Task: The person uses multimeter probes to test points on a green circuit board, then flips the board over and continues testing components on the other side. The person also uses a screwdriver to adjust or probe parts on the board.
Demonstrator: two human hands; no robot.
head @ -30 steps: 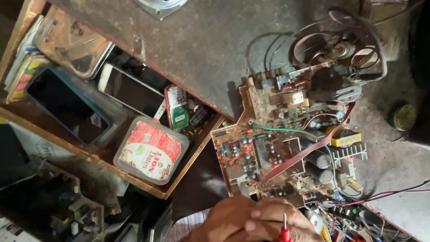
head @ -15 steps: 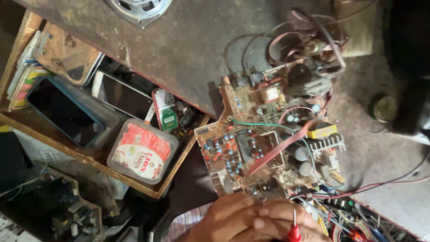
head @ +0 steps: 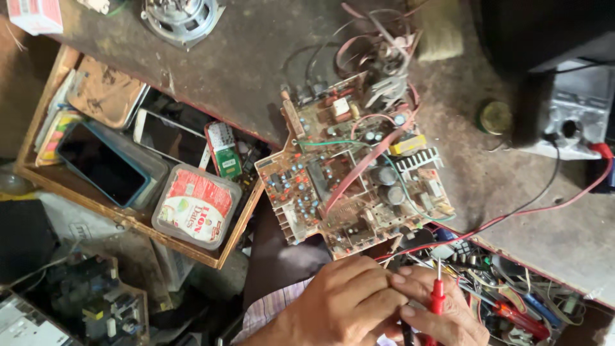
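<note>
My left hand (head: pixel 349 301) lies over my right hand (head: pixel 442 314) at the bottom of the view, and my right fingers are closed around a red test probe (head: pixel 437 296). The probe stands almost straight up in the picture, its thin metal tip aimed at the near edge of the brown circuit board (head: pixel 355 176) but not touching it. My left fingers are curled down on something dark between the hands; what it is I cannot tell. The board lies tilted on the grimy workbench (head: pixel 256 57), its long axis running from lower left to upper right, with a pink ribbon cable (head: pixel 359 173) crossing it. One red lead (head: pixel 512 214) and one black lead (head: pixel 544 186) run right toward a grey meter (head: pixel 573 106). Left of the board sits a wooden tray (head: pixel 128 218) holding two phones and one round plastic tub (head: pixel 195 205).
</note>
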